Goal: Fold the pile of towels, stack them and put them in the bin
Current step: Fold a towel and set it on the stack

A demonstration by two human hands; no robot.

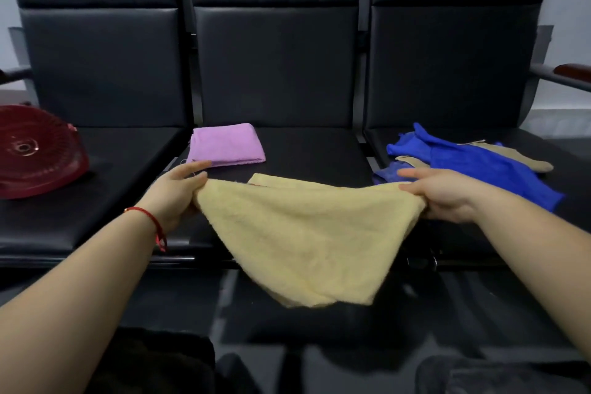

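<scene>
We have the yellow towel (297,233) stretched between both hands, out over the front edge of the middle seat (307,150) — held in the air so it hangs free and the fold can be squared before it goes down. Our left hand (179,192) pinches one top corner at 9 o'clock, thumb and fingers closed on the cloth; our right hand (447,195) grips the other corner at 3 o'clock, with the forefinger stretched out along the edge. The towel looks already doubled, its lower point drooping toward 6 o'clock.

The pink towel (227,145) lies folded at 12 o'clock on the same seat, probably the start of the stack, so the yellow one likely goes on top of it. The unfolded pile — blue towels (463,163) with a tan towel (527,158) between — sits at 2 o'clock, near the right hand for the next pick. The red bin (35,153) lies tipped at 9 o'clock, on the left seat.
</scene>
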